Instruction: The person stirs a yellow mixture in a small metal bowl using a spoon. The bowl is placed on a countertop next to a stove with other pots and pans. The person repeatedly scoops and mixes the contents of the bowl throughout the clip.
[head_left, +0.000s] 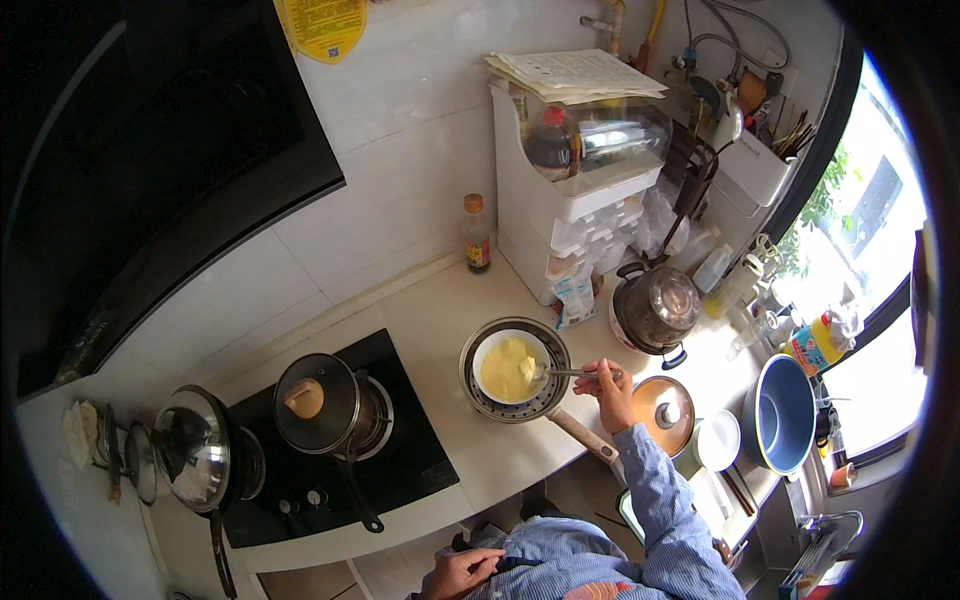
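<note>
My right hand grips the handle of a metal spoon, whose bowl carries a lump of pale yellow food. Under it, the same smooth yellow food, perhaps steamed egg, fills much of a white bowl. That bowl sits in a perforated metal steamer resting on a pan whose wooden handle points towards me. Low in the view, my left hand lies against my body, fingers bent, near a dark strap; whether it holds anything is hidden.
Left on the black gas hob stand a lidded saucepan and a lidded wok, handles jutting forward. Rightward are a glass lid, a white dish, a blue basin and a lidded pot. Behind stands a sauce bottle.
</note>
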